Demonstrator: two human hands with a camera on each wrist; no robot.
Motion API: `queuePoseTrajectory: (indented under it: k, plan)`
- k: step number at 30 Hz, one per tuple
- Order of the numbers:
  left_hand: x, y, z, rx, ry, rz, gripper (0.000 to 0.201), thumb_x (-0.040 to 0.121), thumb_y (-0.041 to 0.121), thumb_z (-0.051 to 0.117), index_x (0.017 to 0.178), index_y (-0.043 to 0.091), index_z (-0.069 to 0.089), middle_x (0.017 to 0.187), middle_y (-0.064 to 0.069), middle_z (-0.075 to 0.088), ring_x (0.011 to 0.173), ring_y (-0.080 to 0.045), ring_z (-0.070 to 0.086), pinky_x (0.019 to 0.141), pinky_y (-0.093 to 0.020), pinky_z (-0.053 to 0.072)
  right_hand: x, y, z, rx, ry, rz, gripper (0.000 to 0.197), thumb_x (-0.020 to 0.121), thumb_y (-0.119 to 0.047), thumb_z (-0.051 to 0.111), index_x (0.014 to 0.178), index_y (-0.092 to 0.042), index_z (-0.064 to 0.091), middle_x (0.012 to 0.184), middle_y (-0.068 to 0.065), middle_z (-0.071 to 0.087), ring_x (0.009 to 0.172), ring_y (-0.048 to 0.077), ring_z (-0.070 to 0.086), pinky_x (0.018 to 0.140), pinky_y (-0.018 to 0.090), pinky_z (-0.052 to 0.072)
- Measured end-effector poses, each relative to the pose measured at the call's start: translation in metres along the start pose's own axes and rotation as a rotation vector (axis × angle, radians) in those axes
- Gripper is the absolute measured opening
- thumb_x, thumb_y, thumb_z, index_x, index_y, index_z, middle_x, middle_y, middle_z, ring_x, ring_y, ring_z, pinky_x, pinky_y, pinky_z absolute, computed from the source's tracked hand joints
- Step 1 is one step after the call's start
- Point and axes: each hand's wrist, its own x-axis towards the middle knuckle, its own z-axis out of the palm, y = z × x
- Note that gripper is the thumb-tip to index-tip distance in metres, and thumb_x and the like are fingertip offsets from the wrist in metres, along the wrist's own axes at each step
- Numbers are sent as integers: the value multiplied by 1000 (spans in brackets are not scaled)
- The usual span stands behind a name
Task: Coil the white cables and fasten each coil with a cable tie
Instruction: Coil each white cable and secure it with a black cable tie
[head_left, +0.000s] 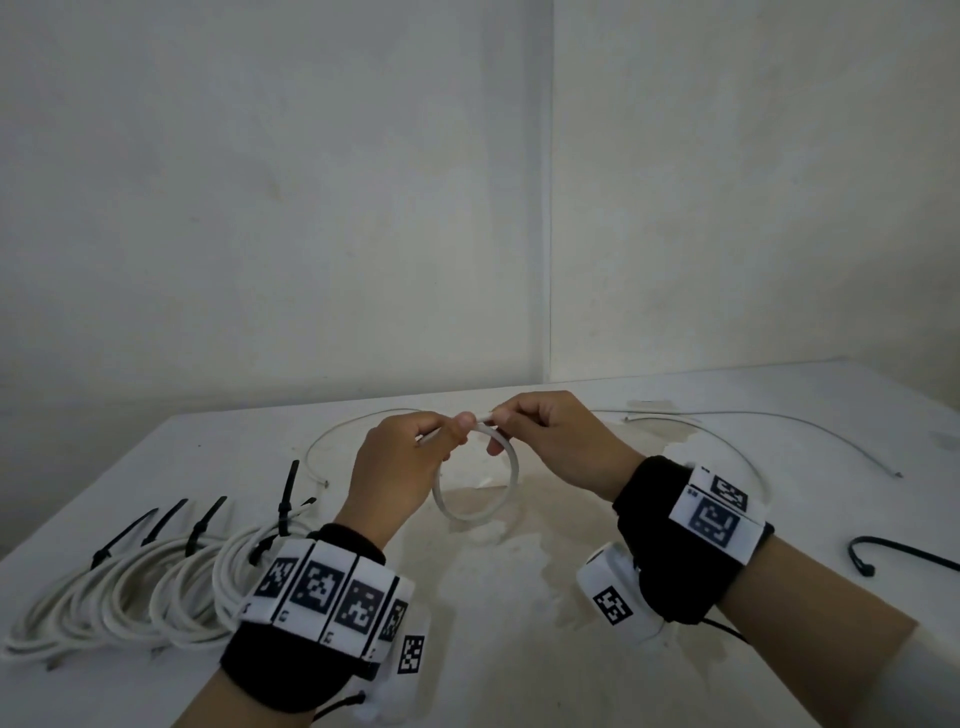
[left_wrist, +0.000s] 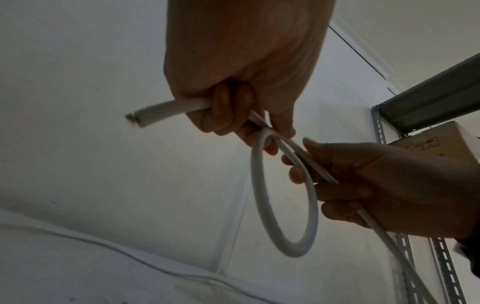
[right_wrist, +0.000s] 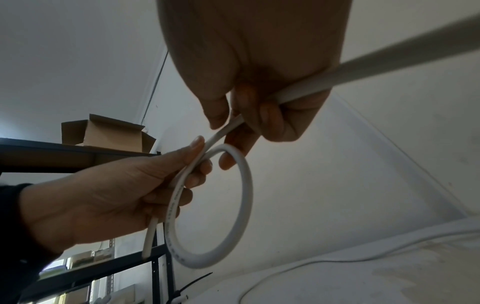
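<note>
Above the white table (head_left: 519, 649), both hands hold one white cable, and a single loop (head_left: 475, 483) of it hangs between them. My left hand (head_left: 457, 431) grips the cable near its cut end; in the left wrist view that end (left_wrist: 145, 117) sticks out to the left of the left hand (left_wrist: 233, 107), with the loop (left_wrist: 285, 195) below. My right hand (head_left: 501, 421) pinches the cable at the top of the loop. The right wrist view shows the right hand (right_wrist: 241, 115), the loop (right_wrist: 215, 205) and the cable's free length (right_wrist: 389, 55) running off to the upper right.
Several finished white coils (head_left: 130, 587), each with a black cable tie, lie at the table's left. A loose black cable tie (head_left: 904, 558) lies at the right. Another white cable (head_left: 753, 431) lies at the back. Walls close off the back; a shelf with a cardboard box (right_wrist: 109, 131) stands nearby.
</note>
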Motion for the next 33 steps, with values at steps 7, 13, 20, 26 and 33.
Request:
queuePoseTrajectory:
  k: [7,13,20,26,33]
  plan:
    - [-1,-4,1,13,69,-7,25,81,42,64,58,32,62,57,13,61,63,-6,57,63,-22,39,1,-1,2,5,18,1,17,92,-12,53,86,-10,69,72,0,68,81,16,64,89,33,49]
    - [0,-5,-4,-24,25,-99,27,93,29,50,76,17,67,68,5,61,57,-10,52,55,-13,39,4,2,2,-56,85,5,25,91,-11,54,70,-22,62,69,-6,66,82,15,60,84,35,48]
    - [-2,-7,-22,-330,-240,-319,19,93,12,51,97,6,69,82,-3,68,70,-8,66,60,-14,53,1,9,-3,-72,138,26,18,91,-10,54,77,-17,61,67,-8,64,78,20,61,74,31,49]
    - [-9,-5,-7,-417,-140,-281,6,84,18,63,78,19,62,66,11,65,68,-6,57,65,-22,41,2,6,-4,-9,207,16,21,90,-11,55,72,-21,58,65,-8,65,69,9,59,68,23,46]
    - [-10,3,8,-543,-251,-345,17,90,22,54,92,6,58,61,-1,54,49,-6,56,55,-21,54,-5,9,-3,-38,207,2,25,90,-10,55,69,-22,58,63,-6,65,66,11,59,69,21,47]
